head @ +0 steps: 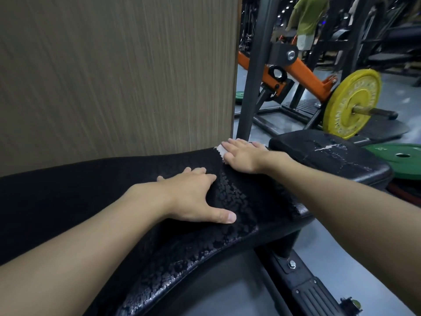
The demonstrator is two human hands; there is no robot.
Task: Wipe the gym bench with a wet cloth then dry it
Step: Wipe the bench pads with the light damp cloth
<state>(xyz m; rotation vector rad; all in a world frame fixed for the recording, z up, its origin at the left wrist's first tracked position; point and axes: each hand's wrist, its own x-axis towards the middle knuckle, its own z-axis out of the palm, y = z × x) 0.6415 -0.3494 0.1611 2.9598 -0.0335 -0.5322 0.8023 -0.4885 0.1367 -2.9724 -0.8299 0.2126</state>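
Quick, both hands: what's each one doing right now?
Left hand: open, flat on the black padded bench, holding nothing.
Right hand: open, flat, pressing the white cloth onto the bench.

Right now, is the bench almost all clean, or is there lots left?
About halfway, I'd guess. Done: the bench pad glistens with wet patches near the left hand, so that part looks wiped. In hand: the right hand presses flat on a white cloth at the pad's far edge. Left: drying all of it; the left stretch looks dull, maybe unwiped.
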